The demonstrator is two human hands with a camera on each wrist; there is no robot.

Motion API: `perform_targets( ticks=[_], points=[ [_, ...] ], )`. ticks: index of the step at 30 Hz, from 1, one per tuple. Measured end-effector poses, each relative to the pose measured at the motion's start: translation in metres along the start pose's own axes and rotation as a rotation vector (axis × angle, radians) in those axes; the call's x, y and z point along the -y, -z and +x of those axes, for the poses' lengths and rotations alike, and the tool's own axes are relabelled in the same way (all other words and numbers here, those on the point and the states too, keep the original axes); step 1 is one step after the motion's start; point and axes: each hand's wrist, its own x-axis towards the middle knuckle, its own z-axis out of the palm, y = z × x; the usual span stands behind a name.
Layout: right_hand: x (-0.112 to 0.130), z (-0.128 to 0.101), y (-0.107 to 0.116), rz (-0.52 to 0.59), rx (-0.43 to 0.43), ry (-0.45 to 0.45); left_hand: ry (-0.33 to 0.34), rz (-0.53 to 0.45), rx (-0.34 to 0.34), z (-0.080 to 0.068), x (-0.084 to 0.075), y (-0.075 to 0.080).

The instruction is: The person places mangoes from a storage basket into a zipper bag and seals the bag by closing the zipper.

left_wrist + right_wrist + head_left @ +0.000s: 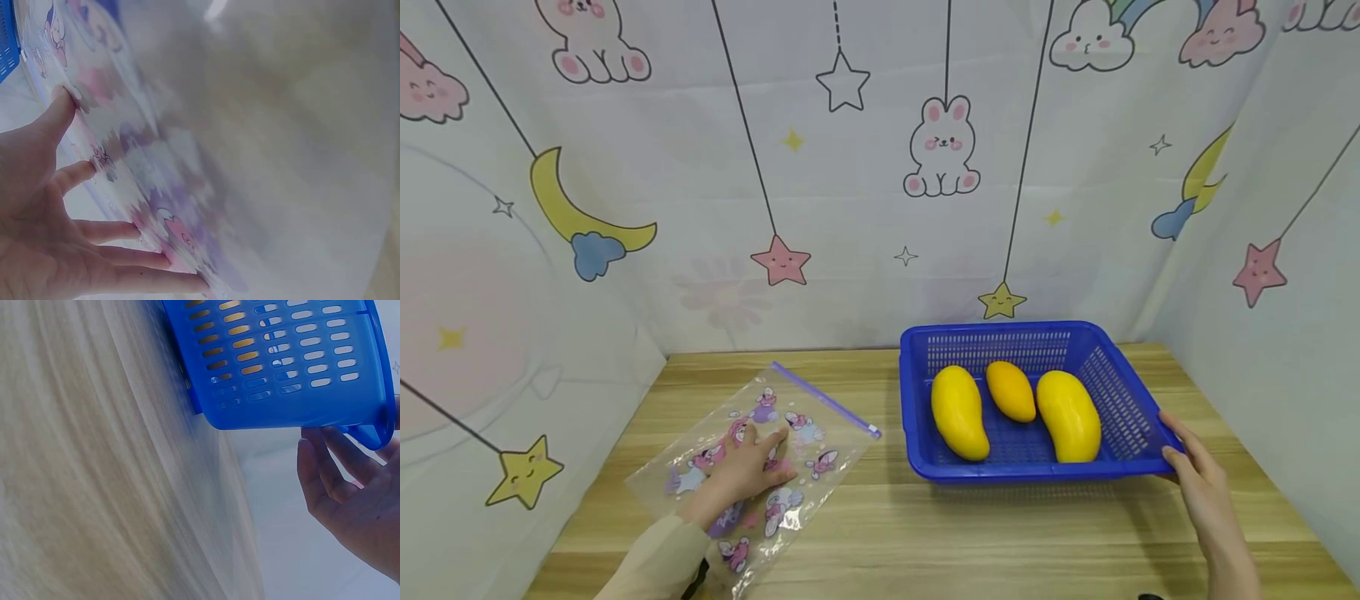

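- The left hand spreads its fingers on the bag, holding nothing.
- The right hand grips the basket by its near right corner.
- The bag, on the left, looks light, floppy and slippery; its zip seems best to pinch.
- The basket, on the right, seems stiff; its smooth mangoes could roll.

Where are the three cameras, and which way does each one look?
Head: on the head, facing forward and down at the bag, basket and yellow fruits; left hand and right hand show.
Left wrist: on that wrist, facing the bag; the left hand shows.
Right wrist: on that wrist, facing the basket's side; the right hand shows.
Head and right wrist both show the basket and right hand.
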Motion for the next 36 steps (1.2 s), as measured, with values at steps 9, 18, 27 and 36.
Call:
perform_targets(
  ticks=[9, 18, 27, 36],
  points=[
    [-0.0005, -0.0009, 0.0012, -0.084, 0.004, -0.036, -0.003, -0.015, 0.007, -0.0024, 0.0007, 0.0017],
    [-0.0002, -0.0011, 0.0006, -0.063, 0.002, -0.017, -0.018, -0.014, 0.012, -0.0027, 0.0009, 0.0036],
    [0.0001, -0.0004, 0.0005, -0.071, 0.004, -0.020, -0.056, -0.012, -0.004, -0.0043, 0.0034, 0.0037],
    [-0.0004, -0.0005, 0.0002, -0.043, 0.001, -0.011, -0.070, -0.031, 0.002, -0.0047, 0.0045, 0.0048]
  ],
)
